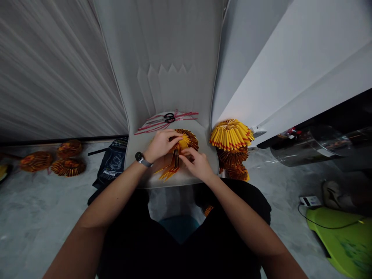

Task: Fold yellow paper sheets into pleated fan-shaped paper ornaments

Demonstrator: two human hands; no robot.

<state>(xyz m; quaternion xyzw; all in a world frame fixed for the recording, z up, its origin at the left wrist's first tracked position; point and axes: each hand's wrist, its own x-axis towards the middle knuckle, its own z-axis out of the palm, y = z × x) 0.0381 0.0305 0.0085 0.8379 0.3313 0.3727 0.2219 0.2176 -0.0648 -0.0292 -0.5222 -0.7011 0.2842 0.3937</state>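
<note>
A pleated gold and yellow paper piece (190,138) lies on the seat of a grey chair (171,35), fanned round at the upper right, with loose pleated strips hanging toward the front edge. My left hand (164,144), with a watch on the wrist, pinches its middle from the left. From the right, my right hand (195,162) has thumb and fingers together on the folds just below. Behind them on the seat, black-handled scissors (169,117) rest among red and white strips (186,115).
Right of the chair stands a stack of pleated yellow paper pieces (231,134). Several gold rosettes (68,166) lie on the floor at left, near a dark bag (112,163). A green plastic object (343,238) and a white device (310,200) are at lower right.
</note>
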